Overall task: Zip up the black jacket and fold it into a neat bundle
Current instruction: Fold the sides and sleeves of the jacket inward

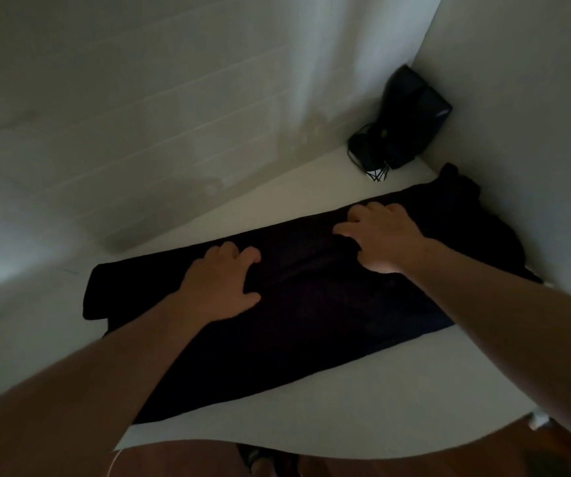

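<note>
The black jacket point(311, 304) lies flat on the white table point(277, 421) as a long strip running from near left to far right. Its far right end point(456, 187) is bunched up against the wall. My left hand point(222, 284) rests palm down on the left half of the jacket, fingers slightly curled. My right hand point(380, 235) presses on the far right part of the jacket, with the fingers bent into the cloth. The picture is dim and the zip cannot be made out.
A black device with cables point(401, 129) stands in the far right corner of the table, against the walls. White walls close in the table at the back and right. The table's rounded near edge point(242, 445) is close to my body, with wooden floor below.
</note>
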Motion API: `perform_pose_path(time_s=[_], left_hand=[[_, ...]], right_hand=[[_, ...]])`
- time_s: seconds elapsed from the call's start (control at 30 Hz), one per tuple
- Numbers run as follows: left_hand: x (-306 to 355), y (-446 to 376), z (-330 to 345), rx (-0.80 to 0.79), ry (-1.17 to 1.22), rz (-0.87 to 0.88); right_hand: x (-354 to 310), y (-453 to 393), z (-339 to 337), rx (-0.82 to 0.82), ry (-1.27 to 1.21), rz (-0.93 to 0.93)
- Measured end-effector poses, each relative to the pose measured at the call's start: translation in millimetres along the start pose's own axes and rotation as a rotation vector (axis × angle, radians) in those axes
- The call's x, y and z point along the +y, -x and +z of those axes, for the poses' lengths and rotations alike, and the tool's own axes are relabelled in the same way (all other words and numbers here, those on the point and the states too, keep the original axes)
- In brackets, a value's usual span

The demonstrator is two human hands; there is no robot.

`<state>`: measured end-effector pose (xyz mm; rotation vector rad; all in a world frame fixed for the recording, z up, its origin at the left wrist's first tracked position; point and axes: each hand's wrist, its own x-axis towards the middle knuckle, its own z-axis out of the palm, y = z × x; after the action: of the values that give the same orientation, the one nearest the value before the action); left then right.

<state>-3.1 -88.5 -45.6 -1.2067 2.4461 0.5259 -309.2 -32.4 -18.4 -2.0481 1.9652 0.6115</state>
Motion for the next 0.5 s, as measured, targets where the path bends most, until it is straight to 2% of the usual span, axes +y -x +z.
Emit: perform_pose_path(time_s=[0.07, 0.13, 0.23, 0.27, 0.33, 0.37, 0.43, 0.5], left_hand=[[-7, -4, 13, 0.108, -0.113, -0.027], [-21, -2, 15, 0.218, -0.070, -0.003], [-35, 8, 20, 0.440, -0.063, 0.167], [-36, 16, 24, 0.480, -0.072, 0.225], [-37, 30, 40, 0.426, -0.053, 0.303], [-37, 37, 47, 0.334, -0.025, 0.310], [-35, 45, 58, 0.097, 0.039, 0.190], [-23, 42, 53, 0.002, 0.066, 0.003]], right_hand=[[13, 5, 6, 0.082, 0.015, 0.062], [25, 13, 9, 0.190, -0.042, 0.049], [34, 31, 23, 0.474, -0.047, -0.037], [33, 39, 30, 0.503, -0.046, -0.045], [27, 50, 57, 0.410, -0.029, -0.035], [24, 55, 69, 0.331, -0.028, -0.030], [20, 59, 87, 0.214, -0.073, -0.012], [15, 59, 82, 0.121, -0.137, 0.037]])
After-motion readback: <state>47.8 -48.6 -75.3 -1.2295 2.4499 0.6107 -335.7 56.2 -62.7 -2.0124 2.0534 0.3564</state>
